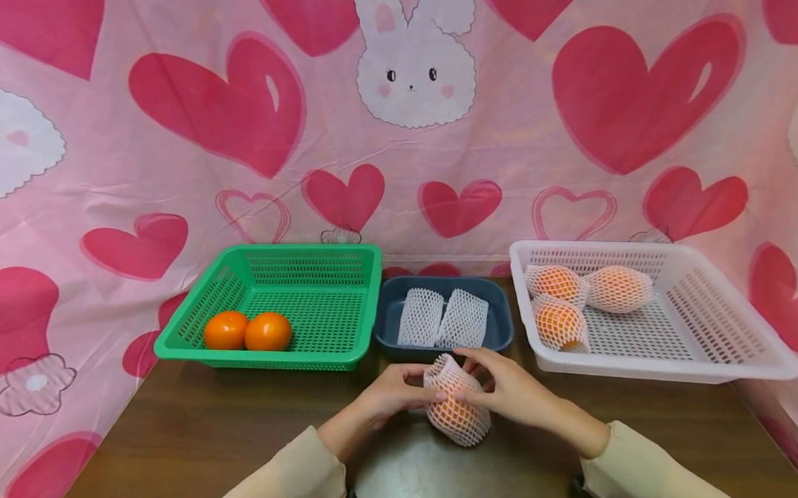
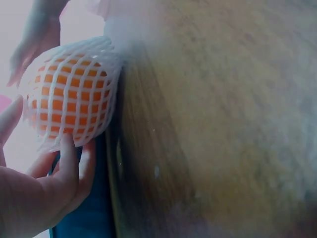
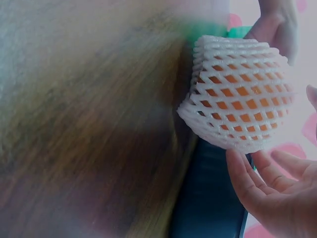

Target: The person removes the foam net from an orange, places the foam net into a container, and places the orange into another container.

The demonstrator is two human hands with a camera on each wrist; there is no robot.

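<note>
An orange (image 1: 456,410) wrapped in a white foam net sleeve (image 2: 74,91) is between my two hands, over the near middle of the table. My left hand (image 1: 393,392) holds it from the left, thumb on the near side and fingertips at the net. From the right, my right hand (image 1: 512,389) holds it with the thumb on the near face and fingers behind. The netting rises to a narrow end at the top in the head view. In the right wrist view the right fingertips (image 3: 240,163) are at the sleeve's edge.
A green basket (image 1: 368,302) at the left holds two bare oranges (image 1: 269,332). In the middle, a dark blue tray (image 1: 502,311) holds two flat foam sleeves (image 1: 464,318). The white basket (image 1: 736,316) at the right holds three netted oranges (image 1: 618,290). Behind them hangs a pink patterned cloth (image 1: 421,151).
</note>
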